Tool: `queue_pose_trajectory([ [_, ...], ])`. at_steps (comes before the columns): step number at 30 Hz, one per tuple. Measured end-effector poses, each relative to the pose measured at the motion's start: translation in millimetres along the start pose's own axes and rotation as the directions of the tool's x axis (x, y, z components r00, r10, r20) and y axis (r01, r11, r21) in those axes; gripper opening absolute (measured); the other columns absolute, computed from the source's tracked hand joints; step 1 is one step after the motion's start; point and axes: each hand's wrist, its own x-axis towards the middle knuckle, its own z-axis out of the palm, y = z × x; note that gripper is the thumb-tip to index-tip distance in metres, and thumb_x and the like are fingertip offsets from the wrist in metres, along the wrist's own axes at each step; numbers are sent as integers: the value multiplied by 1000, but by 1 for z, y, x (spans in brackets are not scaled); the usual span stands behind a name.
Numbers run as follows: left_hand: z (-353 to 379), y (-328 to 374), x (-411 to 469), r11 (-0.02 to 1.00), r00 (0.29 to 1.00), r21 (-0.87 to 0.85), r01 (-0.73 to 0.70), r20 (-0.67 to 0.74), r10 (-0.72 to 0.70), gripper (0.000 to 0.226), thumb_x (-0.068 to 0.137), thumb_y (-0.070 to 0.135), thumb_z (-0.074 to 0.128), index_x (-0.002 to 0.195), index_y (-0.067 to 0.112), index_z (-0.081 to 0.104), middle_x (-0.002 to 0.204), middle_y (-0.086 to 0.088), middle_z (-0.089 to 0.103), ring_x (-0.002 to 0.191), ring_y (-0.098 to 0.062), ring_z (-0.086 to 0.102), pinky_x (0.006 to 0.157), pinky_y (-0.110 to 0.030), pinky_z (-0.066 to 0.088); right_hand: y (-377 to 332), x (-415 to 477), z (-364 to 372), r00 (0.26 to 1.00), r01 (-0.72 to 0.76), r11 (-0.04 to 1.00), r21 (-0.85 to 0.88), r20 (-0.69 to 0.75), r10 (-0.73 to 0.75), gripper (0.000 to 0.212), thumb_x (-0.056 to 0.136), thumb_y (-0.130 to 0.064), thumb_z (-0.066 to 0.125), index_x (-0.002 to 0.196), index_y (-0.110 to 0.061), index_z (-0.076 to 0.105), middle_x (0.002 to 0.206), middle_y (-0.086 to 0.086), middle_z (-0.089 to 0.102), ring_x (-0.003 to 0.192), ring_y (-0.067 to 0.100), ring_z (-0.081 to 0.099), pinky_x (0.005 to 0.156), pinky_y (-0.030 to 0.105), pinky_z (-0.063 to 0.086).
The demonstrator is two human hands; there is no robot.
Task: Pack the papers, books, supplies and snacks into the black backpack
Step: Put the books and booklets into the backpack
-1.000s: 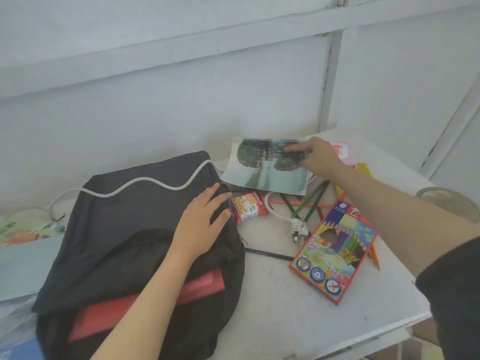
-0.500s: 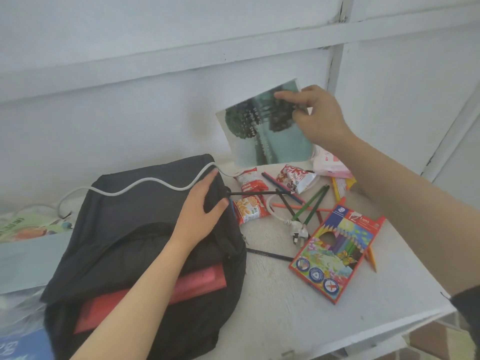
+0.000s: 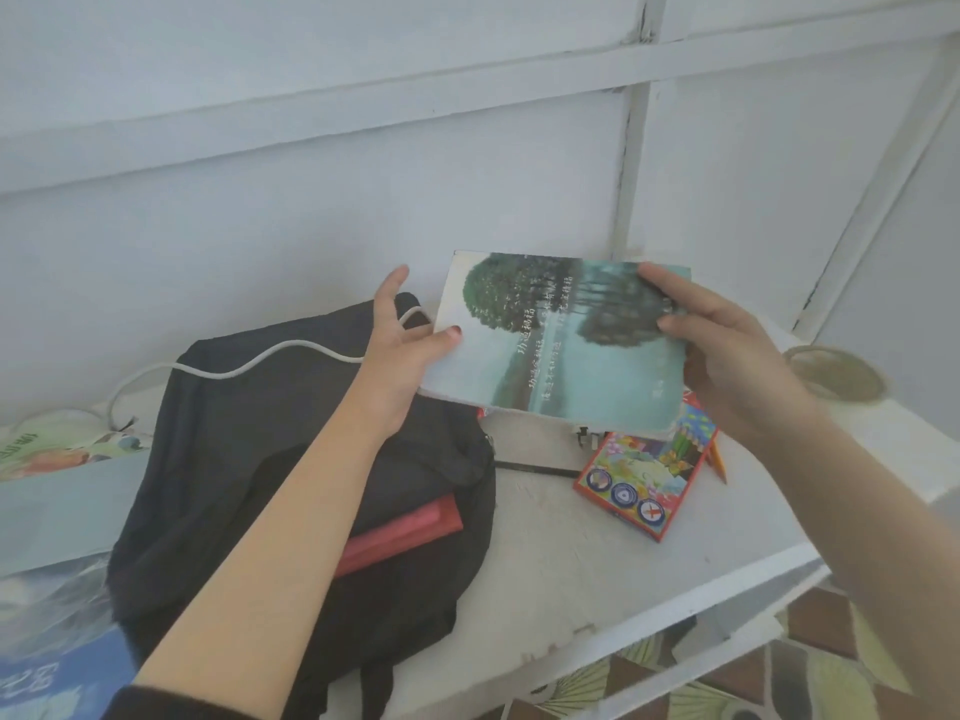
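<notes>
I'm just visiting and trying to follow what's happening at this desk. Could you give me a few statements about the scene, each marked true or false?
1. The left hand and the right hand both hold the tree-cover book. True.
2. The black backpack is closed. False: it gapes open, and a red item shows inside.
3. The coloured-pencil box is in the backpack. False: it lies on the white table, right of the backpack.
4. A white cable lies across the backpack. True.
</notes>
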Motion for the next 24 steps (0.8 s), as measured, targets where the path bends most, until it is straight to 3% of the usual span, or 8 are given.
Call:
queue_pose_trajectory([
  [2, 1, 1, -3, 1000, 1000, -16, 5, -15, -5, 71, 85, -4, 59, 127, 45, 31, 98, -9, 58, 92, -17, 60, 102, -48, 41, 14, -20, -3, 995, -49, 998, 30, 89, 47, 53, 94, 5, 38, 136, -26, 49, 115, -11, 67, 102, 12, 65, 84, 28, 53],
  [6, -5, 1, -5, 997, 1000, 78, 25, 7, -26, 72, 71, 12, 70, 121, 50, 35, 97, -11, 60, 101, -27, 60, 103, -49, 39, 35, -49, -2, 974, -151, 985, -88, 156, 163, 62, 90, 10, 41, 133, -34, 50, 121, -7, 65, 102, 21, 64, 78, 42, 56],
  [9, -7, -6, -8, 953, 996, 294, 66, 35, -79, 74, 86, 14, 64, 143, 32, 20, 96, -7, 66, 95, -24, 63, 91, -34, 46, 43, -64, 6, 980, -188, 982, 3, 73, 187, 56, 89, 13, 39, 124, -26, 58, 110, -2, 70, 90, 19, 68, 66, 32, 59],
  [11, -6, -11, -17, 866, 993, 499, 28, 88, -83, 75, 93, 22, 54, 149, 26, 5, 102, -1, 66, 94, -18, 62, 82, -30, 45, 50, -75, 13, 978, -206, 976, 69, 45, 203, 54, 89, 14, 37, 123, -22, 59, 104, 0, 72, 83, 15, 70, 60, 29, 59],
  [14, -16, -19, -41, 617, 968, 747, -249, 182, 171, 69, 94, 30, 51, 149, 20, 10, 137, -2, 49, 123, -19, 46, 103, -32, 34, 63, -89, 25, 973, -228, 961, 156, -9, 232, 53, 88, 14, 37, 124, -19, 59, 105, 3, 71, 78, 14, 70, 54, 25, 55],
  [17, -37, -32, -71, 225, 744, 763, -606, 444, 499, 53, 89, 28, 53, 138, 14, 37, 138, -4, 45, 124, -20, 40, 107, -26, 22, 75, -100, 35, 968, -220, 958, 183, -76, 237, 52, 89, 13, 38, 123, -20, 60, 108, 3, 70, 85, 16, 70, 60, 29, 57],
  [21, -78, -51, -95, -144, 404, 567, -811, 722, 562, 30, 83, 13, 56, 112, 18, 53, 100, -2, 56, 85, -19, 51, 78, -30, 38, 83, -110, 43, 963, -187, 954, 234, -146, 225, 50, 90, 13, 37, 117, -20, 62, 104, 1, 72, 85, 17, 71, 62, 30, 58],
  [24, -111, -52, -96, -202, 428, 561, -803, 778, 459, 28, 82, 29, 61, 108, 19, 56, 89, -3, 63, 80, -19, 51, 75, -31, 39, 84, -116, 49, 960, -167, 954, 248, -178, 214, 50, 90, 14, 37, 115, -21, 62, 99, -1, 73, 81, 15, 71, 61, 29, 58],
])
